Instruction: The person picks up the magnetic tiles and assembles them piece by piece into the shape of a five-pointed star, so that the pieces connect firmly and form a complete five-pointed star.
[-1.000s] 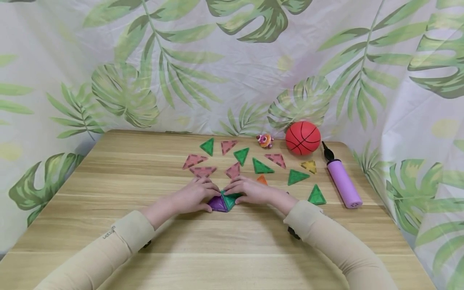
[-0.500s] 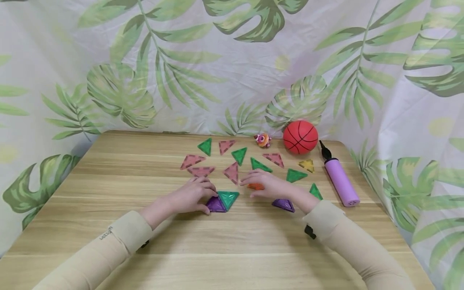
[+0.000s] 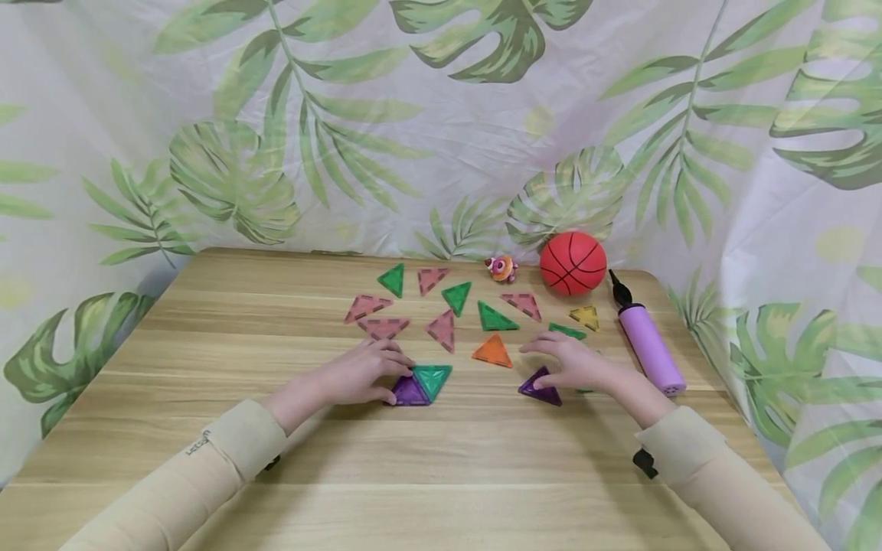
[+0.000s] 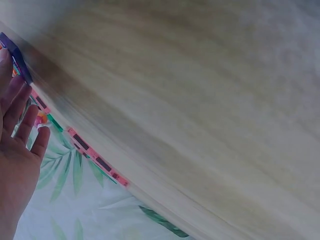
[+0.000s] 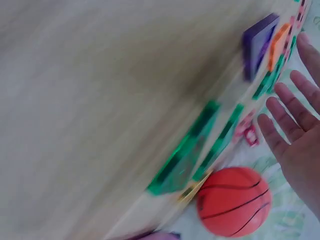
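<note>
My left hand [image 3: 360, 373] holds the left side of a purple triangular magnetic tile [image 3: 412, 392] on the table, thumb at the near side and fingers at the far side. Edge to edge with it lies a teal triangular tile [image 3: 434, 378]. In the left wrist view the thumb and fingers are by the purple tile [image 4: 16, 57]. My right hand [image 3: 577, 363] hovers with spread fingers over a second purple triangular tile [image 3: 540, 389], its thumb above that tile. The right wrist view shows the fingers straight, holding nothing. An orange triangular tile [image 3: 493, 351] lies to the left of this hand.
Several pink [image 3: 441, 330] and green [image 3: 496, 317] triangular tiles lie farther back, with a yellow tile [image 3: 586, 317]. Behind stand a small toy figure [image 3: 502, 268] and a red ball [image 3: 573, 264]. A purple hand pump [image 3: 651, 348] lies at the right.
My right hand has let go of the teal tile and moved right, past the orange tile, to the second purple tile. My left hand has stayed at the first purple tile.
</note>
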A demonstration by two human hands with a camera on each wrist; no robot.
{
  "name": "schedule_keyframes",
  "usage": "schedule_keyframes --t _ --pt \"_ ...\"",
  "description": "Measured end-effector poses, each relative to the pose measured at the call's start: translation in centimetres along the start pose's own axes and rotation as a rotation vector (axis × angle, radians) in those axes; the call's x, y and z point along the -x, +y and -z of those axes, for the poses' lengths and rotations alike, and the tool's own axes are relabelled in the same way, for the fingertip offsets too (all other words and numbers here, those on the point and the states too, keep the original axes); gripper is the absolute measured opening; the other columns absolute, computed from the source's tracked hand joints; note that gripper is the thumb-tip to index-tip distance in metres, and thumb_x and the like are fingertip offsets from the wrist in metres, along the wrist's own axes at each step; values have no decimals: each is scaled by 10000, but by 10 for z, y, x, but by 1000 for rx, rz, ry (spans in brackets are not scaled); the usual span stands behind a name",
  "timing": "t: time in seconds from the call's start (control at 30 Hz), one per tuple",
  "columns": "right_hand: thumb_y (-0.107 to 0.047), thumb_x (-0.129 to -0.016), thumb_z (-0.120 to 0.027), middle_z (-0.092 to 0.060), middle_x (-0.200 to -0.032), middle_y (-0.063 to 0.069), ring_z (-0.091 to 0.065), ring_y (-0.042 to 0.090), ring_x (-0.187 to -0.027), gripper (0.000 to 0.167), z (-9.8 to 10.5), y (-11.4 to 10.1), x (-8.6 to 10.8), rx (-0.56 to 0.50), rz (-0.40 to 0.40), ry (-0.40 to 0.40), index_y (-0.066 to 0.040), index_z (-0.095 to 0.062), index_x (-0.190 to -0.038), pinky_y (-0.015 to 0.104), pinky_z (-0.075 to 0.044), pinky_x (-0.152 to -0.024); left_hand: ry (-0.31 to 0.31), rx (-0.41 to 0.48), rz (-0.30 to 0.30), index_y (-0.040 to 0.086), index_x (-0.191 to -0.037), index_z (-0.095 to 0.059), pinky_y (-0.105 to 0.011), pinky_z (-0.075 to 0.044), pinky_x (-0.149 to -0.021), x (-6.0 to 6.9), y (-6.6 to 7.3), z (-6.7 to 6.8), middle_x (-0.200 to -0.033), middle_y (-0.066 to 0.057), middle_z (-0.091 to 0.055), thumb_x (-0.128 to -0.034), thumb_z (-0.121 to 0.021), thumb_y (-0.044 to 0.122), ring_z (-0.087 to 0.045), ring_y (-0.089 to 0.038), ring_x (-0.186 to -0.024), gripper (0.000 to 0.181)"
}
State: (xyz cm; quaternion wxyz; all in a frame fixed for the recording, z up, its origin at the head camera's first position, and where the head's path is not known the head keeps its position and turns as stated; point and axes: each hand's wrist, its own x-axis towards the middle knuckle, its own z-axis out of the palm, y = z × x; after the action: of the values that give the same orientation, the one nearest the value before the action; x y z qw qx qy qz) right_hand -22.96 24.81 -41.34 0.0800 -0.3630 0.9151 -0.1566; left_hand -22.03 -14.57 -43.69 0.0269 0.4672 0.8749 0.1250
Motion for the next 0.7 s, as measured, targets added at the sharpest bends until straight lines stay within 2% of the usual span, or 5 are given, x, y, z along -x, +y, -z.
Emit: schedule_keyframes --t 0.07,0.23,0.53,0.7 --pt "-284 -785 -768 -571 -1233 131 -502 334 -1167 544 -1 6 8 3 -30 -5 -58 -594 -1248 523 -399 -978 1 8 7 87 -1199 -644 -556 -318 -1045 0 0 0 -1276 -48 -595 -789 -747 315 -466 -292 -1234 480" --pt "-357 -761 -778 -571 -1222 97 -495 309 -1160 568 -9 13 19 -3 -44 -31 -77 -608 -1225 518 -390 -985 -19 12 26 100 -1250 -613 -533 -306 -1062 1 -2 -1 -1285 -37 -579 -795 -737 342 -454 -270 -1254 530" --pt "-313 -739 -797 -571 -1178 120 -550 276 -1069 491 -19 6 18 64 -57 18 -90 -647 -1150 472 -455 -912 -37 14 2 104 -1276 -601 -506 -381 -990 2 -3 -2 -1313 -57 -553 -825 -712 343 -450 -287 -1267 522" --pt "-270 -731 -792 -550 -1201 140 -564 256 -1042 474 -20 -2 14 47 -54 25 -77 -639 -1136 435 -485 -890 -43 22 3 93 -1278 -597 -501 -392 -997 1 -3 -2 -1317 -65 -546 -834 -709 330 -456 -278 -1257 516"
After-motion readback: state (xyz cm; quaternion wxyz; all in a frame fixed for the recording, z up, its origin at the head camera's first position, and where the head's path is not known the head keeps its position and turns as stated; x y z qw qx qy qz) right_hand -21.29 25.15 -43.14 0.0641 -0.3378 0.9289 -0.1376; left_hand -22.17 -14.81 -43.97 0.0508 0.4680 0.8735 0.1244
